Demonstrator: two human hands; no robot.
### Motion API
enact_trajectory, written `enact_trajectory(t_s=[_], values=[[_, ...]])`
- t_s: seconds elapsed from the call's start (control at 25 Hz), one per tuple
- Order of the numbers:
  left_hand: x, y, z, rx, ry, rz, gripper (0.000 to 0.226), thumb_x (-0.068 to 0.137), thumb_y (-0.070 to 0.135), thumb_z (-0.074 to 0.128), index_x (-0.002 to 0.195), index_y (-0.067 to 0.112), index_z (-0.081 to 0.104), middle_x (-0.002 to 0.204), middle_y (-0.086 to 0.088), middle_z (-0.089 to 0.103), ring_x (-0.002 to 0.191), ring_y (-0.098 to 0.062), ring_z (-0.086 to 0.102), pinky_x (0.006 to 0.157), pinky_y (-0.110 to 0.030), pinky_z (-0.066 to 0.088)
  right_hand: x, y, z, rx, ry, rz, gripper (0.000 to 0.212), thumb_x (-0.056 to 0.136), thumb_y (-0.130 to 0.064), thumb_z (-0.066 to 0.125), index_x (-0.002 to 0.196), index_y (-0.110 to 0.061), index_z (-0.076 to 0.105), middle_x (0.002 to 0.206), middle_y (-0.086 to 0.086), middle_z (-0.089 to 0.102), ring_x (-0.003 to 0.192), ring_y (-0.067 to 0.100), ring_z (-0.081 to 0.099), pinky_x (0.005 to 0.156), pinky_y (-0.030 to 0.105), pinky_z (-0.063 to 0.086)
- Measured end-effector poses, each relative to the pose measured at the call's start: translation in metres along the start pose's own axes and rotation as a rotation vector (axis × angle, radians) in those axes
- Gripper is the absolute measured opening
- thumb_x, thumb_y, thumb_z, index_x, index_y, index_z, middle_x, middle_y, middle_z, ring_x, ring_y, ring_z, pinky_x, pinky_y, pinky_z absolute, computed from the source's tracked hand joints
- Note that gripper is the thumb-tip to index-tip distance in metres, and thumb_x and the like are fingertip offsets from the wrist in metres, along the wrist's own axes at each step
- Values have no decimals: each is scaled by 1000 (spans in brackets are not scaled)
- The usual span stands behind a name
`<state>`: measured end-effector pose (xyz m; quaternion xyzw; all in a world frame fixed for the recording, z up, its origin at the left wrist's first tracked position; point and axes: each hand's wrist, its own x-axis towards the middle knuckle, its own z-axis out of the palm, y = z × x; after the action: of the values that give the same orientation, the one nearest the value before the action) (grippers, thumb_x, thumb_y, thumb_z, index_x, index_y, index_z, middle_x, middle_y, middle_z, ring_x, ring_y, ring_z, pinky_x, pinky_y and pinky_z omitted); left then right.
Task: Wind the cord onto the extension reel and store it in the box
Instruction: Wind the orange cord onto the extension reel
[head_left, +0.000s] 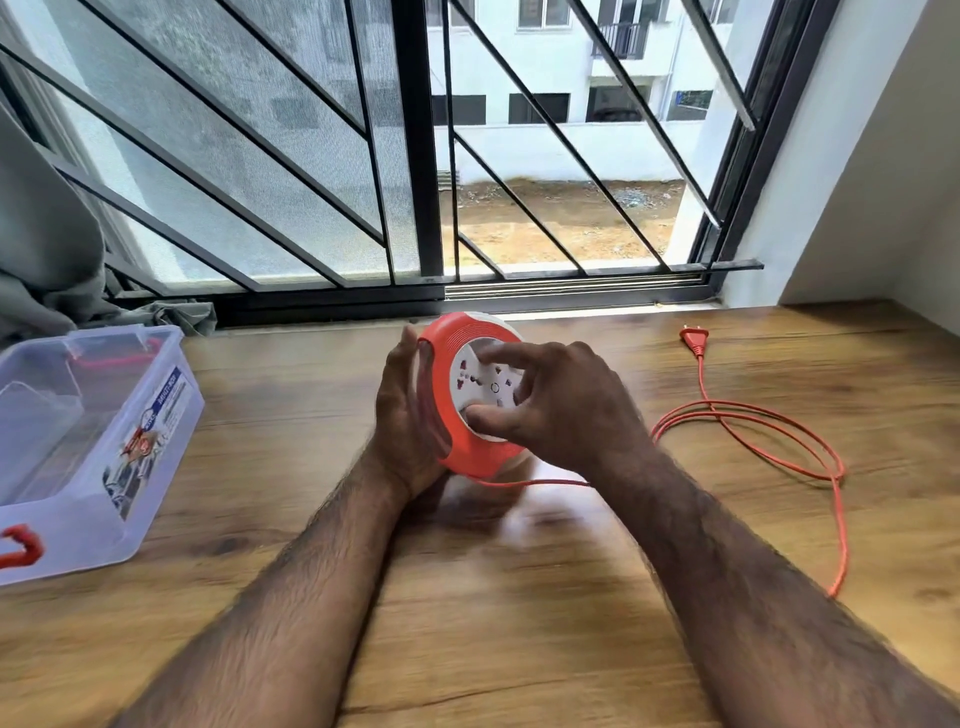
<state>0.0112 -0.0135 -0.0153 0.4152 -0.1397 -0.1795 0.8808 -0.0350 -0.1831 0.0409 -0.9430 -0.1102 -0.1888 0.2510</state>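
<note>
A round orange extension reel (470, 452) with a white socket face stands tilted on the wooden table (519, 597). My left hand (402, 410) holds its left rim, fingers curled behind it. My right hand (556, 410) grips the white centre disc with thumb and fingers. An orange cord (769, 447) runs from under the reel to the right, lies in loose loops on the table and ends in an orange plug (695, 336) near the window sill. A clear plastic box (88, 447) with red latches stands open at the left.
A barred window (415, 156) runs along the table's far edge. A grey curtain (47, 260) hangs at the far left behind the box. A white wall (883, 182) closes the right side.
</note>
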Motion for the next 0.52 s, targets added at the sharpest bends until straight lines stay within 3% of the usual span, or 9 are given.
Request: enact_trajectory(t_s=[0.16,0.32,0.44,0.52], values=[[-4,-1,7,61,25,11,82,94,72,43,136,7,70,127,-20,73,118,-35,71,99,-50,58,4,0,14,-15,113,127,72,63,-88,60,97,-28,77,88,-2,77,82,21,71,72,37,59],[-6,-2,10,56,39,1,83,97,71,30,132,11,75,133,-21,72,123,-35,69,100,-49,58,6,6,7,-9,109,178,77,82,-88,49,57,-17,65,52,0,56,57,22,61,52,30,39],[-3,-3,7,22,40,20,84,96,73,34,138,9,70,136,-23,69,126,-39,67,105,-53,56,6,5,7,29,83,216,73,95,-75,48,57,-16,66,52,2,53,58,25,59,51,29,32],[-1,-2,4,-13,49,29,84,96,73,37,139,7,68,134,-23,69,123,-39,67,105,-53,54,4,6,4,-9,103,74,53,97,-65,55,65,-24,62,65,-3,57,65,25,59,55,30,36]])
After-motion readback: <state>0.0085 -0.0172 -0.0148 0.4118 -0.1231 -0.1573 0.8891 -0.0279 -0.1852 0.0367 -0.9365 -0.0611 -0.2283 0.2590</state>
